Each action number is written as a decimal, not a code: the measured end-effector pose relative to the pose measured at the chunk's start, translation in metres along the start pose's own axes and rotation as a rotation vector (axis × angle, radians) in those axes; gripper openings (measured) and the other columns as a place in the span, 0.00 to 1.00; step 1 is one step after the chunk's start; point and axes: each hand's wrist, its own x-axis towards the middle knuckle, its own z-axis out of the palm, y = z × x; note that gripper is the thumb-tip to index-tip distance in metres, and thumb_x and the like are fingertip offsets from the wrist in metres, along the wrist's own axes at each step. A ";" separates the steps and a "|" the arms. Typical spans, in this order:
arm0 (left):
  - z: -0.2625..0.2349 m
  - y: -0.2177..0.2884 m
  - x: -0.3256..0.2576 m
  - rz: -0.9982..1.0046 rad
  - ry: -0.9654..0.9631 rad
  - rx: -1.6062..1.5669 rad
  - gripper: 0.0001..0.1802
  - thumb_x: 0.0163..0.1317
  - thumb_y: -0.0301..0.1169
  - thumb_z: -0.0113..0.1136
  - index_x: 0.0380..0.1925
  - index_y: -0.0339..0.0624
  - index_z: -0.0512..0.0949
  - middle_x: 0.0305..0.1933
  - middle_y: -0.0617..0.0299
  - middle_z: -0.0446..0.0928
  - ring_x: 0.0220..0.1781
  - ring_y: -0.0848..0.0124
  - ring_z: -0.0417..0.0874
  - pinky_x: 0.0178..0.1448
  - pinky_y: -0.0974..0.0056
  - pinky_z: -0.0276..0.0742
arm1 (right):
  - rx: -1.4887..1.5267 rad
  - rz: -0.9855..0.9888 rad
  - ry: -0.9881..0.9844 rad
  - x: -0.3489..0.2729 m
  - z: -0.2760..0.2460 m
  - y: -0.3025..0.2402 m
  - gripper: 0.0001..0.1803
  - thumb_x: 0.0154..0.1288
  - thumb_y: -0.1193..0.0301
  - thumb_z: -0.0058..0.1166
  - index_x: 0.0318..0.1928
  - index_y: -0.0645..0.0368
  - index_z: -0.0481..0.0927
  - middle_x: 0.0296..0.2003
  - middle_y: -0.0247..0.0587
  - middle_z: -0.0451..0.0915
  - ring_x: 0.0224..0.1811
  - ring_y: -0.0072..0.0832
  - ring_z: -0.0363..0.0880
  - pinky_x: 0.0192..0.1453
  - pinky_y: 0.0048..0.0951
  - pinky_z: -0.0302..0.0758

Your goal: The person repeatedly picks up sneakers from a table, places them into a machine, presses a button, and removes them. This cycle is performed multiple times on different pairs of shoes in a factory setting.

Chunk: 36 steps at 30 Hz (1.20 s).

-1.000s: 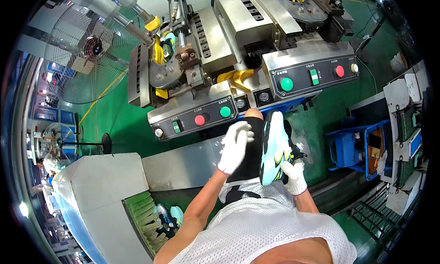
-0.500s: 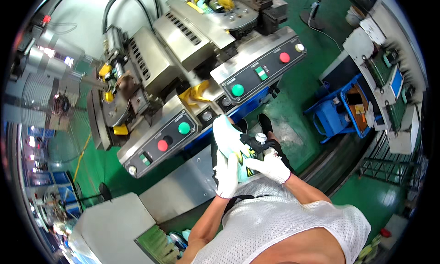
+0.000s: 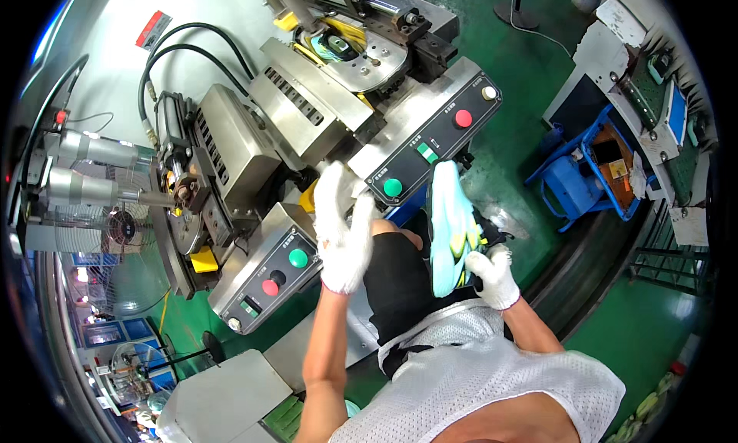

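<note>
Head view: far left, round wire-guard floor fan (image 3: 121,224), behind two thick grey metal cylinders (image 3: 92,166) on the left machine station. Next, left sloped black control panel in a brushed-steel housing (image 3: 280,272), with a round green push button (image 3: 297,258) and a round red push button (image 3: 270,287).

Left hand (image 3: 342,247), white knit glove, is up at that panel's right end. Thumb and fingers spread apart, nothing in it. Can't tell if it's touching the housing.

Above centre, a second teal shoe with a black collar (image 3: 338,48) sits in the right station by curved yellow pads (image 3: 346,29). Below that, right sloped black control panel (image 3: 434,139).

Pale-teal sports shoe with yellow and black accents (image 3: 450,228): in front of the person, beside the black shorts (image 3: 400,282), toe end up toward the right panel. Right hand (image 3: 494,278), same glove type, is clamped on its lower right side. Far right, blue plastic cart (image 3: 569,185), well apart.

My read: step in hand is one-handed handling of the shoe, left free. Next move calls for a firm right grip, toe clear of the panel edge, left fingers off the buttons.
</note>
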 end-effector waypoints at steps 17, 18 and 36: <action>0.079 -0.151 0.440 -0.021 0.068 0.657 0.34 0.65 0.45 0.63 0.71 0.46 0.75 0.66 0.40 0.80 0.68 0.47 0.81 0.74 0.54 0.73 | 0.179 0.127 0.236 0.069 -0.108 0.063 0.40 0.68 0.66 0.65 0.76 0.55 0.63 0.65 0.40 0.78 0.62 0.35 0.83 0.62 0.44 0.85; 0.082 -0.163 0.448 0.074 0.075 0.612 0.31 0.66 0.45 0.63 0.68 0.48 0.78 0.63 0.42 0.82 0.66 0.49 0.83 0.72 0.54 0.74 | 0.402 0.108 0.292 0.068 -0.102 0.067 0.37 0.68 0.68 0.64 0.74 0.56 0.65 0.62 0.39 0.80 0.61 0.35 0.83 0.60 0.44 0.86; -0.014 -0.017 0.128 0.488 0.223 -0.194 0.14 0.69 0.20 0.58 0.53 0.38 0.81 0.59 0.51 0.81 0.61 0.62 0.82 0.68 0.59 0.76 | -0.041 -0.335 0.197 0.164 0.002 -0.048 0.20 0.70 0.72 0.65 0.59 0.66 0.82 0.50 0.39 0.85 0.47 0.23 0.81 0.50 0.32 0.79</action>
